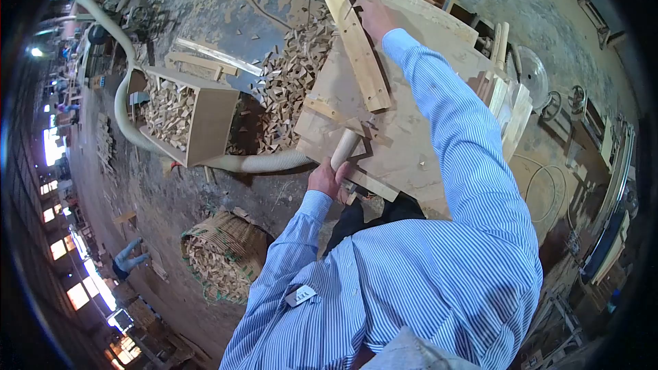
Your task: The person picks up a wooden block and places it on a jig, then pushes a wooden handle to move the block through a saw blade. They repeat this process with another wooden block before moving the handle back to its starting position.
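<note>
My left hand (325, 179) is closed around a pale, rounded wooden piece (345, 148) at the near left edge of the worktop (418, 144). The far end of that piece lies beside a small wooden jig (334, 115) and a dark metal part. My right hand (376, 19) reaches to the far side of the worktop, by the upper end of a long wooden board with holes (356, 48). Its fingers are bent together; what they hold, if anything, is too small to make out.
Wood offcuts (291, 82) are heaped left of the worktop. A wooden box (214, 123) and a wicker basket (229, 233) hold more. A ribbed hose (264, 162) runs along the floor. Wood strips (508, 106) stack at right; a person (128, 260) is far left.
</note>
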`<state>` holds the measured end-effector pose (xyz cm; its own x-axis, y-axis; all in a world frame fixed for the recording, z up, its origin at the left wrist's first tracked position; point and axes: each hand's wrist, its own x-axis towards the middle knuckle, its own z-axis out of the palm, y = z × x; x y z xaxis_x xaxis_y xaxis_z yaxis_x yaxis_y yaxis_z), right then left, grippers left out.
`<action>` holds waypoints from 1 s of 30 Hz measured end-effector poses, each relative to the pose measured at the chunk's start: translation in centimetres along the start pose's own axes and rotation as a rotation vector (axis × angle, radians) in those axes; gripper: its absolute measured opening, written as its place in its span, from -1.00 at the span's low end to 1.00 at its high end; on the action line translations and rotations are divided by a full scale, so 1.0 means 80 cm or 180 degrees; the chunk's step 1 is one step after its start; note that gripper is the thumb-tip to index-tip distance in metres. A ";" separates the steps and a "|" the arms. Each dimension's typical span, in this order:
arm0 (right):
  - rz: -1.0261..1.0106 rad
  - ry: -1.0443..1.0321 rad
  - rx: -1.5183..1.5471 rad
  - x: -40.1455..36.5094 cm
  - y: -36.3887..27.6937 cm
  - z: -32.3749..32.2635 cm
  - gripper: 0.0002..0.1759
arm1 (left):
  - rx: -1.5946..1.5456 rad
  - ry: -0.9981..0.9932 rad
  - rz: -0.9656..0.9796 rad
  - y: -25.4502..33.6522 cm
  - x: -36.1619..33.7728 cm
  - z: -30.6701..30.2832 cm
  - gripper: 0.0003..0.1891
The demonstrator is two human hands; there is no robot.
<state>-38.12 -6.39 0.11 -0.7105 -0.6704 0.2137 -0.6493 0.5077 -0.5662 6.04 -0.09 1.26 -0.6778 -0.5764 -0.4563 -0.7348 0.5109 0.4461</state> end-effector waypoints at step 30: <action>-0.0880 -0.0699 0.1596 -0.363 -0.444 0.035 -0.37 | -0.1500 0.0101 -0.0158 -0.215 -0.168 -0.015 -0.27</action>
<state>6.31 -6.48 11.78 -0.4269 -0.8640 0.2672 -0.5569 0.0184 -0.8303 27.79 -1.92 0.65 -0.6358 -0.6157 -0.4655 -0.6703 0.1414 0.7285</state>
